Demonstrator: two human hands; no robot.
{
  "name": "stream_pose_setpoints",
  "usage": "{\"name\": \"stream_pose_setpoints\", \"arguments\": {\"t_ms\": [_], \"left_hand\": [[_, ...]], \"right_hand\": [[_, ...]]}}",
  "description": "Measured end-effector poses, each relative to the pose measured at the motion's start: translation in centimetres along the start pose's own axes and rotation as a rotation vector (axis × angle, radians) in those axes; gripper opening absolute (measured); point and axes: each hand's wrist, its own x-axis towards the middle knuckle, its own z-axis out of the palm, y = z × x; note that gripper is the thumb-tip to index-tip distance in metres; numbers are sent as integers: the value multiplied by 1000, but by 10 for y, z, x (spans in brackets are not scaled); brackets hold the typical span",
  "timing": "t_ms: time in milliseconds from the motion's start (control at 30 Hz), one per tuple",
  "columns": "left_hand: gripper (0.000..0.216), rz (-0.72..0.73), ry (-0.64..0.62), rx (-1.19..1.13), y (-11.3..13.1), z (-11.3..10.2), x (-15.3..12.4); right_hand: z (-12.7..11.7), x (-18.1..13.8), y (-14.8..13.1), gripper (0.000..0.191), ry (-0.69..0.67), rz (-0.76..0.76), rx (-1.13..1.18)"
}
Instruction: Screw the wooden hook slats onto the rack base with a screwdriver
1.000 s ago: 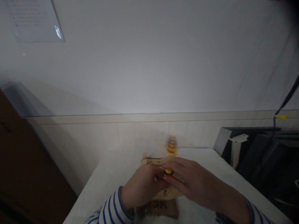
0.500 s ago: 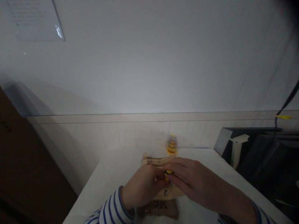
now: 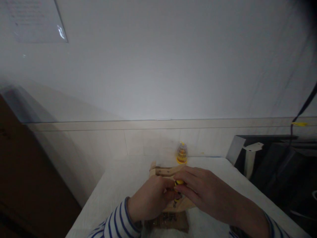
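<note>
At the near middle of the worktop (image 3: 123, 185), the right hand (image 3: 205, 195) pinches a small yellow-capped tool (image 3: 178, 182) between thumb and fingertips. The tool's dark shaft points down onto a wooden piece (image 3: 163, 171). The left hand (image 3: 148, 201) is curled closed against the same spot and rests on the wooden piece, its fingertips meeting those of the right hand. What they pinch is hidden. A blue-striped sleeve (image 3: 116, 221) covers the left wrist. Just nearer than the wooden piece lies a flat brown pad (image 3: 170, 220), partly under both hands. Farther off, by the wall, a small yellow container (image 3: 181, 153) stands upright. Dark equipment (image 3: 272, 155) sits to the right of the worktop. A sheet of paper (image 3: 37, 21) hangs on the wall at far left.
</note>
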Motion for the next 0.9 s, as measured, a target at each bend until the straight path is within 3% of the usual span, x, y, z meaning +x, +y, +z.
{"name": "stream_pose_setpoints", "arguments": {"t_ms": [267,467,767,900], "left_hand": [[22,8,29,-6,0,0,0],[18,-91,62,32,-2,2,0],[20,-69,88,55,-1,3,0],[19,-49,82,20,0,2,1]], "right_hand": [[0,0,0,16,10,-10,-1],[1,1,-1,14,-5,0,-13],[-1,-1,-2,28,38,-79,56],[-1,-2,-2,26,31,-84,62]]}}
